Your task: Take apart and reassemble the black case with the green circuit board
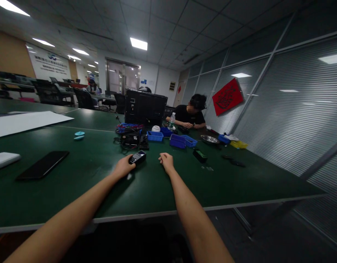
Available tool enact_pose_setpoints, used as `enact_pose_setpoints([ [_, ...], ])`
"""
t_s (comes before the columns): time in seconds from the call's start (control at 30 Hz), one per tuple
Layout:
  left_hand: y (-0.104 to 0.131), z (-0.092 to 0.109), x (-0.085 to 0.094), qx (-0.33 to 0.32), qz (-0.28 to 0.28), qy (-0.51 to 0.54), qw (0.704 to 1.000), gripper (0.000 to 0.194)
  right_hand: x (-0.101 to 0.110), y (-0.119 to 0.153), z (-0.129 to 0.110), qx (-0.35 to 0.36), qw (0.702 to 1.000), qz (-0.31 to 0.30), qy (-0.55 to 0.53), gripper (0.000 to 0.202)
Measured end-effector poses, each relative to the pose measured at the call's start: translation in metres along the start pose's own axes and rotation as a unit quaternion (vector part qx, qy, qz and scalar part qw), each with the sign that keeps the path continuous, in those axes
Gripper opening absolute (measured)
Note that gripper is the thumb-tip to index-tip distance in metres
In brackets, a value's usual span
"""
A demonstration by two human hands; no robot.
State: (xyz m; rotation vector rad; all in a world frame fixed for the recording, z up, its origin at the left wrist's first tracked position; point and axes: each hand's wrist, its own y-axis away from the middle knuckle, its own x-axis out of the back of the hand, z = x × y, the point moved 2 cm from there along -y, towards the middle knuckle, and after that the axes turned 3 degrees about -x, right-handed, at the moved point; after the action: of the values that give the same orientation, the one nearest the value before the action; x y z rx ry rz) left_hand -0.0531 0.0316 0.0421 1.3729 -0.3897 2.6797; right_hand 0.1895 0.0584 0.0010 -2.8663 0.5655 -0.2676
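Note:
My left hand (124,167) is wrapped round the near end of a small black device (137,157) with a grey face and a small screen, low over the green table (146,190). To its right, my right hand (166,161) rests near the tabletop with its fingers curled in; whether anything is inside them I cannot make out. A black box with a green top (200,155) stands right of my right hand. Beyond my hands are blue bins (155,136) and a black adapter with cables (130,140).
A black monitor (145,107) stands behind the bins, beside a plastic bottle (171,120). Across the table, a person in black (189,114) leans over their hands. A metal dish (209,139) and yellow bin (239,144) are right; a black tablet (44,165) lies left.

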Motion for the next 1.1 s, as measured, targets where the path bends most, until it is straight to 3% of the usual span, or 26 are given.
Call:
enact_pose_setpoints([
  [0.17, 0.003, -0.049, 0.042, 0.075, 0.026, -0.027, 0.996, 0.060, 0.000, 0.000, 0.000, 0.002, 1.000, -0.008, 0.013, 0.021],
  [0.4, 0.007, -0.115, 0.100, 0.197, 0.127, -0.076, 0.969, 0.052, 0.000, 0.000, 0.000, 0.007, 1.000, -0.015, 0.017, 0.020],
  [0.57, 0.014, -0.138, 0.121, 0.236, 0.155, -0.087, 0.955, 0.046, 0.000, 0.001, -0.002, 0.009, 0.999, -0.021, 0.029, 0.019],
  [0.8, 0.015, -0.121, 0.110, 0.210, 0.128, -0.106, 0.964, 0.057, -0.001, 0.001, -0.003, 0.011, 0.999, -0.027, 0.030, 0.018],
  [0.93, 0.012, -0.092, 0.085, 0.146, 0.084, -0.094, 0.981, 0.057, -0.002, 0.002, -0.004, 0.006, 0.999, -0.026, 0.042, 0.017],
  [1.1, 0.007, -0.041, 0.041, 0.058, 0.049, -0.078, 0.994, 0.049, -0.002, 0.002, -0.004, 0.002, 0.999, -0.032, 0.035, 0.016],
])
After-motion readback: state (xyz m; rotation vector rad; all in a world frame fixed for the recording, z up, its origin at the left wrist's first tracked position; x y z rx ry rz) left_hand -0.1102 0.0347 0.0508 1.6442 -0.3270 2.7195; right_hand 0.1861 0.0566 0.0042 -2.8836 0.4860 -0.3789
